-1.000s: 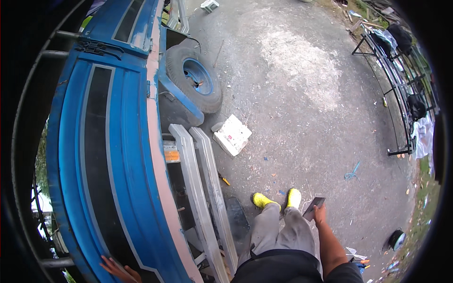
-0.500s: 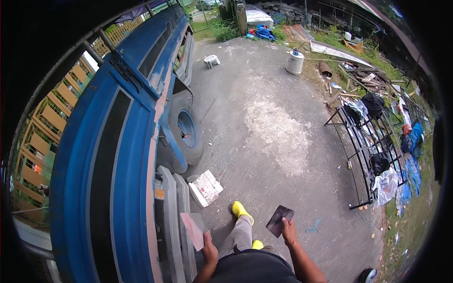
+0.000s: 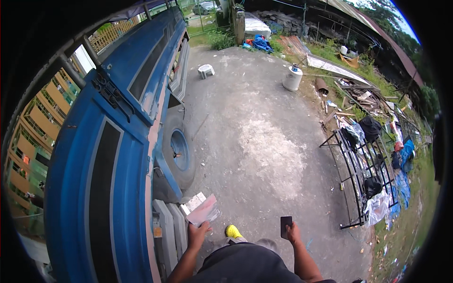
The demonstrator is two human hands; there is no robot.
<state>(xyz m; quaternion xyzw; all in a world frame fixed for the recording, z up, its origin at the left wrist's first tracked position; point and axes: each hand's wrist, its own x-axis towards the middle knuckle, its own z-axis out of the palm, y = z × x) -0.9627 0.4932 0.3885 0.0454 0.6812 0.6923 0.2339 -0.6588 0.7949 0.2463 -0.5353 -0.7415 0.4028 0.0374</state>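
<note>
My left hand (image 3: pixel 198 232) is closed on the lower edge of a pinkish sheet (image 3: pixel 202 211). A greyish, partly see-through layer shows along the sheet's right side. The sheet is held up beside the blue truck body (image 3: pixel 130 188) and covers part of a white box (image 3: pixel 191 203) on the ground. My right hand (image 3: pixel 292 232) grips a dark, flat rectangular piece (image 3: pixel 284 227) by its right edge, held upright over the pavement. Whether that piece is a phone or a sheet of something cannot be told.
Along the left runs the truck, with a large wheel (image 3: pixel 180 148). Ahead stand a white stool (image 3: pixel 205 71) and a white bucket (image 3: pixel 292 79). At right, a black metal rack (image 3: pixel 351 188) holds bags and cloths, with scrap wood (image 3: pixel 361 92) beyond it.
My left hand has raised the pinkish sheet and tilted it rightward, across the white box. My right hand has turned the dark piece more upright. The head view has shifted.
</note>
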